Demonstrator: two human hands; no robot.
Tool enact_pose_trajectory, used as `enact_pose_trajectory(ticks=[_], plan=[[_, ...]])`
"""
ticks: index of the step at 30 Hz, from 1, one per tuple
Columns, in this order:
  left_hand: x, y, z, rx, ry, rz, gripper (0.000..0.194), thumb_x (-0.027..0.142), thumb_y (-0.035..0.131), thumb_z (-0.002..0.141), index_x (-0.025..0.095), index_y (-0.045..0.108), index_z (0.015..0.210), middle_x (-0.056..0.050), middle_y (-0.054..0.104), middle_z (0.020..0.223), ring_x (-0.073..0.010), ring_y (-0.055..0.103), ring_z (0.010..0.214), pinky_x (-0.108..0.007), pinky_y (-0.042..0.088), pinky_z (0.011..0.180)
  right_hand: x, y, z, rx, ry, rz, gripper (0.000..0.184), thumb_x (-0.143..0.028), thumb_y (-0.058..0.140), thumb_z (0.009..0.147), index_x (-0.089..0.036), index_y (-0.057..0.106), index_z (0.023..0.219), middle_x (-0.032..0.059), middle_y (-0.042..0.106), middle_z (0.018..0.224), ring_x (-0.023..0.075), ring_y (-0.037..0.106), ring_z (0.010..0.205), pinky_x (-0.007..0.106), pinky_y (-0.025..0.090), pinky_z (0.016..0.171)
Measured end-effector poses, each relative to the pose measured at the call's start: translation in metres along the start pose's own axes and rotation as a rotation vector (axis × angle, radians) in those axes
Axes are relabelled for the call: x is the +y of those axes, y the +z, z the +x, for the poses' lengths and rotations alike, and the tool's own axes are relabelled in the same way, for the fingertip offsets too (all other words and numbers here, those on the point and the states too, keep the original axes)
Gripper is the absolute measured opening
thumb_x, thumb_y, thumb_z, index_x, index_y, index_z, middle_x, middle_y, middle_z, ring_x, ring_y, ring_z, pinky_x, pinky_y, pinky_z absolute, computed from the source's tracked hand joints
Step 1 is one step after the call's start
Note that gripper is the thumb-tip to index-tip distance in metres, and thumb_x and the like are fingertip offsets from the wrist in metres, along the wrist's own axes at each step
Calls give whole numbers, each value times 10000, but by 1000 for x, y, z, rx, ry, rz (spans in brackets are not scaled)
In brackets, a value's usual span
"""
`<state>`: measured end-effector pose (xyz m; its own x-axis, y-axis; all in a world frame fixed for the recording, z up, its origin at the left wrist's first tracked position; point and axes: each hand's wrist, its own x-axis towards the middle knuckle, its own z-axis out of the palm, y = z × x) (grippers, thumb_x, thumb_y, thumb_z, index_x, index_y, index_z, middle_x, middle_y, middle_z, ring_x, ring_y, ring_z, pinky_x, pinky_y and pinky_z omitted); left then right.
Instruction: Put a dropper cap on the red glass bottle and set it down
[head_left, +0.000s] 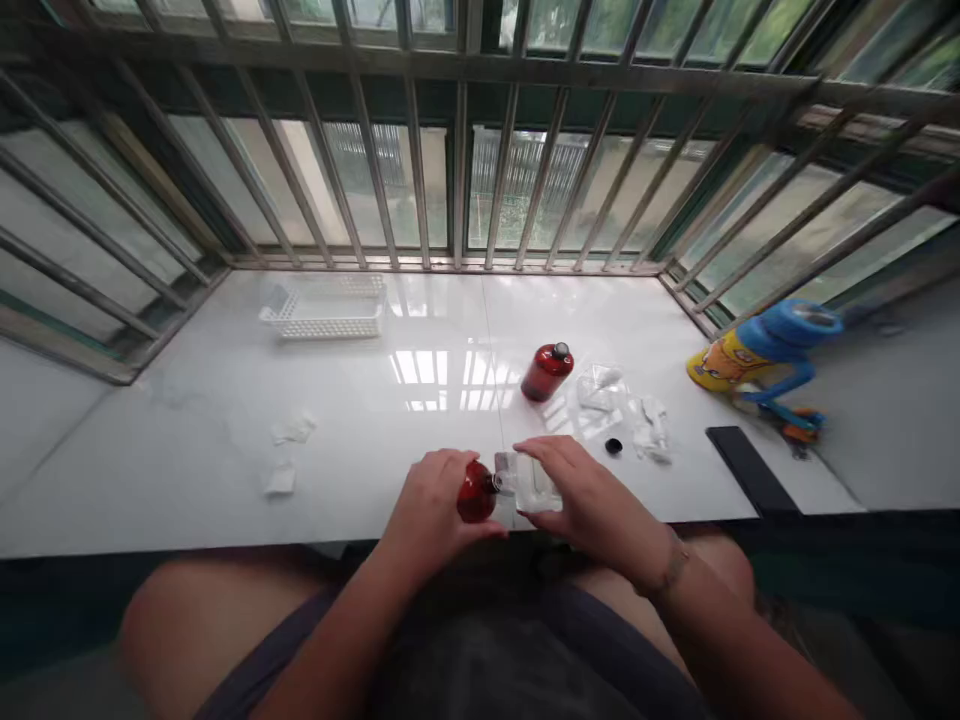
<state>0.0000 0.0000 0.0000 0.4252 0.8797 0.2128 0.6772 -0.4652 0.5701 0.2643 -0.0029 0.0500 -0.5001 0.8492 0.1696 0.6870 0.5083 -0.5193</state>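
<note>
A small red bottle [477,492] lies on its side in the left hand [427,505] — the fingers [450,470] curl around it, and its neck points at a clear square bottle [536,487] just beside it. The right hand [592,490] sits on top of the clear bottle, its fingers spread and lying over it. Both hands are at the front edge of a shiny white table [187,480]. Farther off are a second red bottle [547,372] standing up with a dark top, a little black cap [613,446], clear plastic bags [600,388], bits of white paper [292,430], a white plastic basket [322,310] and a blue and yellow toy [757,350].
</note>
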Motion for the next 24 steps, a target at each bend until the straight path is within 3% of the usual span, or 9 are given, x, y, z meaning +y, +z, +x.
enact_pose_trajectory(ticks=[24], plan=[[-3, -2, 1, 22, -5, -40, 922, 577, 1043, 637, 259, 551, 1349, -109, 711, 1282, -362, 674, 1153, -534, 547, 978, -10, -9, 6, -18, -55, -66, 885, -23, 825, 763, -252, 461, 1537, 123, 627, 1424, 345, 572, 1344, 575, 559, 1151]])
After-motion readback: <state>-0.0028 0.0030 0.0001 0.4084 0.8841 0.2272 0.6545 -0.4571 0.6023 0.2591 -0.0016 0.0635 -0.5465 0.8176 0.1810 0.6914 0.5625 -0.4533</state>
